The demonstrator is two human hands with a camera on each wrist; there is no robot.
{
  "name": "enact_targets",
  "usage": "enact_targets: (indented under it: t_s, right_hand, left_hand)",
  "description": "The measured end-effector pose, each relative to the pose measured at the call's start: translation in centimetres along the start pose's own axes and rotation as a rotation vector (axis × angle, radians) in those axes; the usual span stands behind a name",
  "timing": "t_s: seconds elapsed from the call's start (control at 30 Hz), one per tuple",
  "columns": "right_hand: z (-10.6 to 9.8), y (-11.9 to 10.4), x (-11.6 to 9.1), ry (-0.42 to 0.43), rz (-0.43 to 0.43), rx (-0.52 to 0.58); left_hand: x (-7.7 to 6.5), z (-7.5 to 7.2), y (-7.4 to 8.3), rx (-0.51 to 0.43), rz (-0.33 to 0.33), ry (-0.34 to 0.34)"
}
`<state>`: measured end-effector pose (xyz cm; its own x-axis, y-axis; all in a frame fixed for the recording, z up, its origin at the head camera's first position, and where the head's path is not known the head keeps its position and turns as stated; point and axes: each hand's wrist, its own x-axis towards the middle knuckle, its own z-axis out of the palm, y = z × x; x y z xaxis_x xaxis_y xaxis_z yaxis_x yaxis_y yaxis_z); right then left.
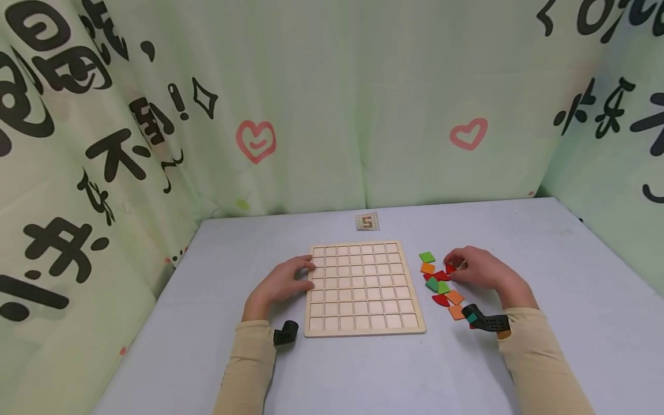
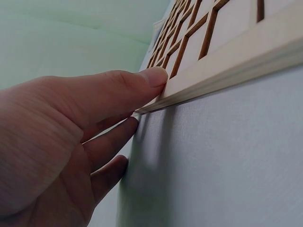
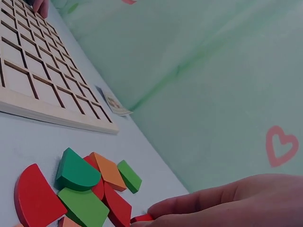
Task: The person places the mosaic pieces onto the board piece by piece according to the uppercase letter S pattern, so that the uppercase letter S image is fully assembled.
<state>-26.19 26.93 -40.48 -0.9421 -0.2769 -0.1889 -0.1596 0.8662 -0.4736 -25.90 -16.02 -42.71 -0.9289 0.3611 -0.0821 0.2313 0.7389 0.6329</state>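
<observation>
A wooden board (image 1: 358, 282) with a grid of square recesses lies mid-table; none of its visible recesses holds a coloured piece. My left hand (image 1: 282, 280) touches its left edge, the thumb (image 2: 154, 77) resting on the rim with the other fingers loosely spread beside it. To the right of the board, my right hand (image 1: 479, 268) pinches a red piece (image 3: 142, 218) between thumb and fingers at the far side of a loose pile. In that pile are a dark green rounded piece (image 3: 78, 171), a light green square (image 3: 84, 207), an orange square (image 3: 109, 171) and a red quarter-round (image 3: 38, 196).
A small patterned card (image 1: 368, 221) lies behind the board near the table's back edge. More orange squares (image 1: 456, 312) trail toward my right wrist, which partly hides a red piece there. A pale green curtain (image 1: 321, 104) encloses the table's back and sides.
</observation>
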Motion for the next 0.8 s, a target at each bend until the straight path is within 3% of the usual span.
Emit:
enact_targets:
  t_s: [0.5, 0.63, 0.8]
  right_hand:
    - [0.0, 0.0, 0.3, 0.064, -0.018, 0.008]
    - [-0.2, -0.9, 0.3, 0.095, -0.037, 0.043]
    - [0.1, -2.7, 0.7, 0.139, -0.123, 0.076]
  left_hand:
    - [0.1, 0.1, 0.1, 0.003, -0.014, -0.004]
    - [0.1, 0.0, 0.0, 0.000, -0.008, -0.005]
    - [0.2, 0.0, -0.3, -0.004, 0.006, -0.002]
